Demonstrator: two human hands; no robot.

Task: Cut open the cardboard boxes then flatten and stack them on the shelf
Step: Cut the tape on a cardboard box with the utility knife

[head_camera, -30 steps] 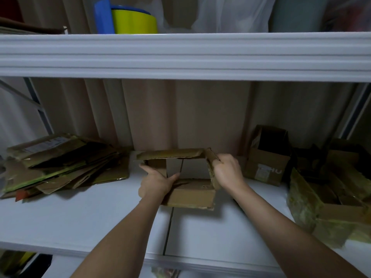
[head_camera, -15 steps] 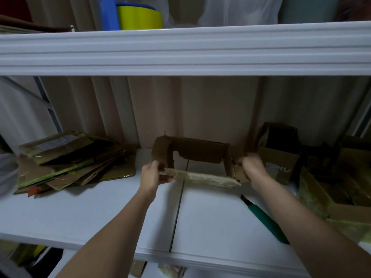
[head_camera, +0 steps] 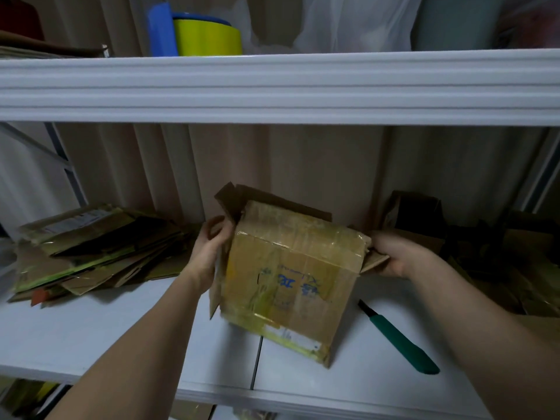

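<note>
A taped brown cardboard box (head_camera: 288, 277) with blue print stands tilted toward me on the white shelf (head_camera: 127, 338), its flaps loose at the top. My left hand (head_camera: 209, 247) grips its left edge, thumb in front. At the right end my right hand (head_camera: 394, 253) holds a side flap, fingers curled under it. A green-handled knife (head_camera: 400, 341) lies on the shelf to the right of the box, apart from both hands. A pile of flattened cardboard (head_camera: 91, 250) lies at the left.
Several uncut boxes (head_camera: 418, 213) crowd the shelf's right end. The upper shelf's white front edge (head_camera: 272, 86) runs across just above, with a yellow and blue tub (head_camera: 206, 34) on it. A curtain-like wall backs the shelf.
The box was held wide open as a hollow frame; it has now been turned and tipped so a taped face points at me. Both hands stayed on its ends.
</note>
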